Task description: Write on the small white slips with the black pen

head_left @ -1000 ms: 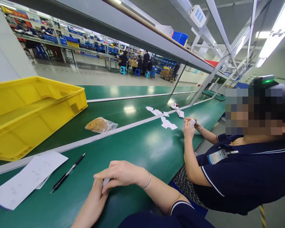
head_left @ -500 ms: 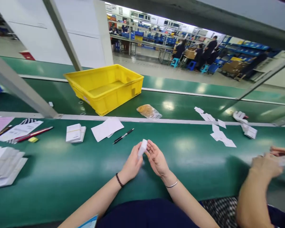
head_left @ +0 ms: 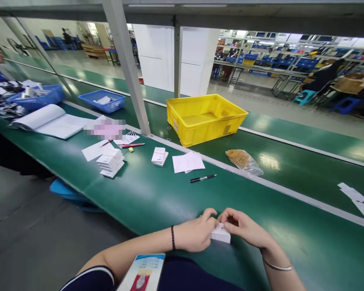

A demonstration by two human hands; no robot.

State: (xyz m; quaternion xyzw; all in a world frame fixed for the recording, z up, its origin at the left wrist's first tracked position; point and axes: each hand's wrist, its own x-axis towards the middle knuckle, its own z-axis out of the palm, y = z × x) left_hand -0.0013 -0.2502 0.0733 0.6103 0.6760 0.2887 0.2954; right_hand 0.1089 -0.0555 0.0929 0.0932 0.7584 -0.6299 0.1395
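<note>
My left hand [head_left: 195, 233] and my right hand [head_left: 245, 227] meet at the near edge of the green table [head_left: 157, 198]. Both have their fingers curled round a small white stack of cards [head_left: 221, 234], which rests low on the tabletop between them. A dark bead bracelet is on my left wrist and a thin silver bangle on my right.
Ahead lie a black pen [head_left: 202, 178], loose white sheets [head_left: 188, 162], two small card stacks [head_left: 159, 156] [head_left: 111, 162] and a red pen [head_left: 132, 145]. A yellow bin [head_left: 205, 118] and a bag of rubber bands [head_left: 243, 160] sit on the belt beyond. Blue trays [head_left: 102, 101] stand far left.
My view has swung left, so the neighbouring person's arms are gone from sight. My hands have lowered the white stack from upright in the air down onto the table edge.
</note>
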